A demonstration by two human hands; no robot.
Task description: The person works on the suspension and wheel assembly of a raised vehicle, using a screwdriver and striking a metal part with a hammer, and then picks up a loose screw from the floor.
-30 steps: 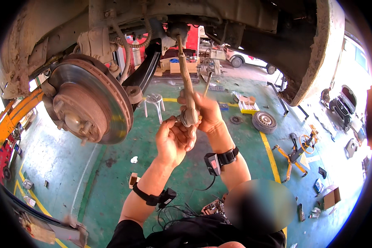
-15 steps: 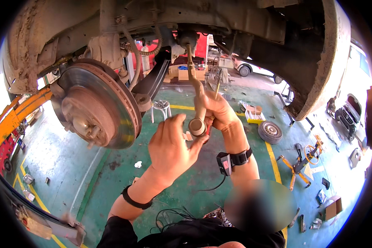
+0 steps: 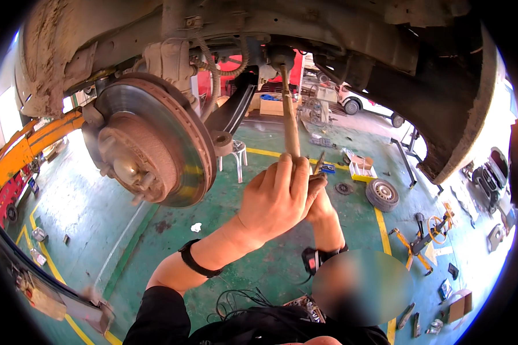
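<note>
A rusty steering rod [image 3: 289, 121] hangs from the dark underside of a raised car. My left hand [image 3: 275, 198] is closed round the rod's lower end, fingers over it and back toward me, hiding the joint. Behind it my right hand [image 3: 322, 204] is partly hidden, its fingers closed near the rod's end by a slim metal tool [image 3: 319, 164]; what it grips is unclear. To the left are a rusty brake disc and hub [image 3: 141, 149] and a black lower arm [image 3: 233, 109].
An orange lift arm [image 3: 23, 152] is at far left. Below, the green floor holds a white stool [image 3: 233, 161], a loose wheel [image 3: 381, 194], a yellow-legged stand [image 3: 420, 244], boxes [image 3: 360, 167] and scattered parts. A white car [image 3: 354, 103] stands farther back.
My left hand has risen from beneath the rod's end to cover it. My right hand has sunk behind it. The view has shifted, so the car parts appear farther right.
</note>
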